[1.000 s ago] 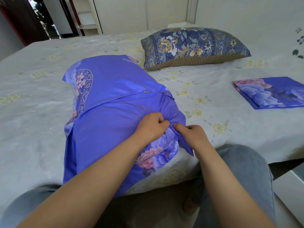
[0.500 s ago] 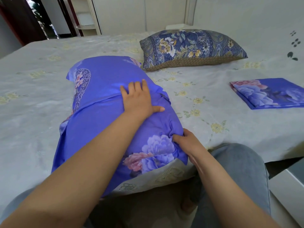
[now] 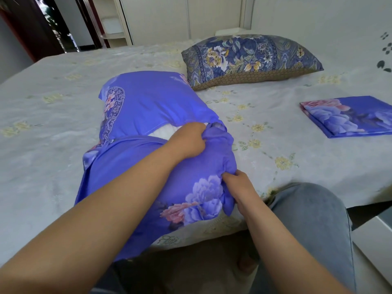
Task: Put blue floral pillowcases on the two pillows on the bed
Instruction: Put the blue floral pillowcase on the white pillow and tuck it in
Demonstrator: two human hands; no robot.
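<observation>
A pillow in a blue floral pillowcase point(image 3: 148, 107) lies lengthwise on the bed in front of me. A slit across its top gapes, showing white pillow point(image 3: 163, 132) inside. My left hand point(image 3: 186, 141) is closed on the near flap of the case at that slit. My right hand point(image 3: 237, 183) pinches the case's right near corner beside the printed flowers. A second pillow point(image 3: 250, 58), in a darker blue and yellow patterned cover, lies at the far side. A folded blue floral pillowcase point(image 3: 347, 117) rests flat at the right.
The bed point(image 3: 42, 145) is covered by a pale sheet with small yellow flowers. My knee in grey jeans point(image 3: 307, 213) presses at the bed's near edge. A white cabinet corner point(image 3: 373, 240) is at lower right. A doorway and shelves stand beyond the bed.
My left hand left its flat rest on the pillow top and now grips the near flap, pulling the slit open so white pillow shows. My right hand stays on the corner.
</observation>
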